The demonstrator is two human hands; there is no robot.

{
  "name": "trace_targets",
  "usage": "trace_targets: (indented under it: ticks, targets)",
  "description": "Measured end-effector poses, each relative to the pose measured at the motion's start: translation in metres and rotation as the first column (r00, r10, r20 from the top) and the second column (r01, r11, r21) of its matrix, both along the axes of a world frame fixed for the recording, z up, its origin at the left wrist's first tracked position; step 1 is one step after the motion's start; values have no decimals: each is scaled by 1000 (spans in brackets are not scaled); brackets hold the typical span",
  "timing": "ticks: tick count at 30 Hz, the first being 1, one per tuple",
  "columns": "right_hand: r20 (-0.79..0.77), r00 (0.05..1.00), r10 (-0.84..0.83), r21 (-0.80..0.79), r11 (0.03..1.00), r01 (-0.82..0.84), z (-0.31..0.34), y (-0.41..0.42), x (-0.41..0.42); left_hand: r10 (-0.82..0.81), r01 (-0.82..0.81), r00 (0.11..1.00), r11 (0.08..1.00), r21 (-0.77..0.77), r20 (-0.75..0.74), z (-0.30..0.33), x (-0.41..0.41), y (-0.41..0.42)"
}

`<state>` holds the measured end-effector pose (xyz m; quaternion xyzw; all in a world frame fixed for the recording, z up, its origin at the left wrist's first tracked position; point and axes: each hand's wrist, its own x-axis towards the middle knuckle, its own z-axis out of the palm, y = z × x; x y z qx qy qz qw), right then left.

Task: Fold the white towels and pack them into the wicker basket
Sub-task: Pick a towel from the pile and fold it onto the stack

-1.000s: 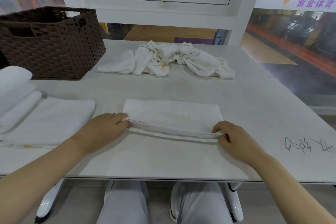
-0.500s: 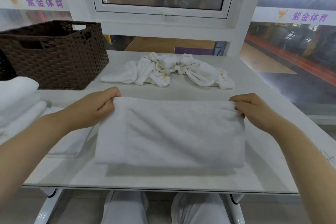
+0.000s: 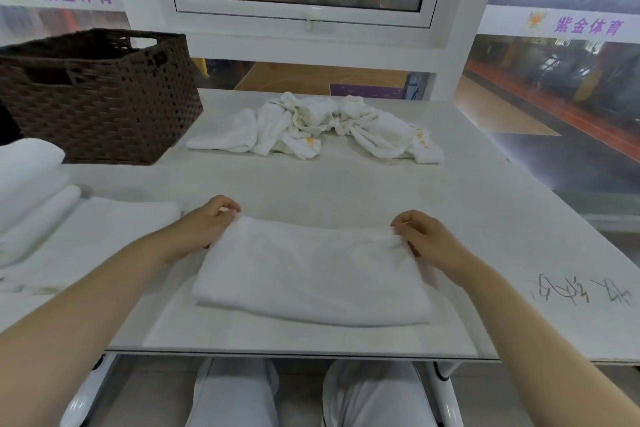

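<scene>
The pale surface (image 3: 346,184) in front of me carries everything: at its far left corner stands the dark wicker basket (image 3: 100,100), open at the top, and I cannot see into it from here. Along my left side lie white towels already dealt with (image 3: 69,232), one flat and a couple rolled or stacked at the edge of view. Across the far middle sprawls a crumpled heap of unfolded towels (image 3: 318,126), some with small yellow marks, well apart from the basket's near wall. Straight before me, near the front edge, is the towel I am folding (image 3: 311,274), doubled over on itself and lying flat, its fold running along the side nearest me. My left hand (image 3: 207,222) pinches its far left corner between thumb and curled fingers, and my right hand (image 3: 422,236) pinches the far right corner the same way. I judge this cloth light, soft and limp: it will sag wherever it is not held, so the corners are the right place to take it, keeping the edge stretched between both hands so the layers stay square. It is not slippery or breakable, but a loose grip would let the layers slide apart and spoil the fold. Scribbled pen marks (image 3: 581,291) sit on the surface to my right.
</scene>
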<state>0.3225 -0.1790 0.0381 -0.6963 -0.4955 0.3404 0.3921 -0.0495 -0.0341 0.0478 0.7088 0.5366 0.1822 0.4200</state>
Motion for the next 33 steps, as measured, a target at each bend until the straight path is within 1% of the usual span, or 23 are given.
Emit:
trace_targets:
  ticks: [2, 4, 6, 9, 11, 12, 15, 17, 19, 21, 24, 28, 31, 33]
  targets:
    - [-20, 1000, -10, -7, 1000, 10, -6, 4, -1, 117, -113, 992, 991, 76, -49, -10, 10, 9]
    - [11, 1000, 15, -12, 1000, -15, -9, 9, -2, 164, -149, 979, 981, 122, -124, -16, 19, 17]
    - [134, 991, 21, 24, 999, -25, -11, 14, -1, 170, -136, 967, 974, 182, -189, -20, 24, 23]
    - [349, 937, 8, 80, 996, -38, -16, 15, 0, 167, -99, 958, 956, 276, -235, -26, 27, 30]
    - [445, 895, 6, 94, 994, -54, -20, 13, 0, 169, -92, 954, 951, 295, -248, -30, 27, 33]
    - [463, 886, -2, 104, 993, -52, -22, 12, 1, 171, -92, 953, 950, 298, -249, -32, 27, 34]
    - [422, 906, -25, 136, 990, -37, -21, 11, -3, 137, -70, 964, 957, 280, -227, -30, 28, 31]
    - [335, 942, 12, 137, 989, -61, -18, 9, -3, 102, -79, 987, 981, 178, -124, -27, 25, 26]
    - [242, 966, 91, 79, 990, -113, -14, 5, 1, 86, -86, 996, 995, 46, 19, -23, 18, 20]
    - [226, 962, 156, 8, 987, -162, -13, 4, 8, 57, -58, 996, 998, 13, 64, -22, 11, 17]
    - [253, 951, 176, -31, 984, -174, -12, 7, 13, 35, -35, 999, 996, 78, 5, -23, 9, 15]
    - [342, 934, 102, -54, 995, -89, -11, 13, 13, 68, -59, 996, 988, 144, -61, -24, 11, 19]
    - [388, 921, 29, -70, 998, -1, -8, 17, 9, 84, -59, 982, 987, 147, -169, -25, 18, 24]
    - [448, 894, -6, -79, 996, 46, -9, 19, 2, 70, -18, 962, 981, 194, -263, -26, 23, 23]
